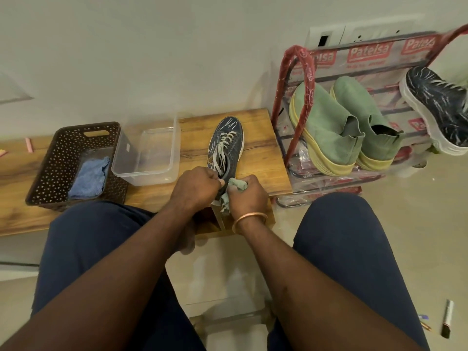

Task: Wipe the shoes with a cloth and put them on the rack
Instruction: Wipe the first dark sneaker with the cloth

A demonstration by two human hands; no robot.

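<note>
A dark blue sneaker (229, 138) with pale laces lies on the low wooden table (258, 158), toe pointing away from me. My left hand (196, 184) grips its heel collar. My right hand (247, 193), with a copper bangle on the wrist, holds a bunched pale green cloth (234, 187) against the heel. To the right stands a red-framed shoe rack (298, 79) wrapped in printed plastic. On it sit two green shoes (347, 127) and the matching dark blue sneaker (438, 107).
A dark perforated basket (63, 153) holding a blue cloth (91, 177) sits on the table's left, with a clear plastic tub (149, 153) beside it. A white wall rises behind. My knees flank the table's near edge. A marker (447, 319) lies on the floor at right.
</note>
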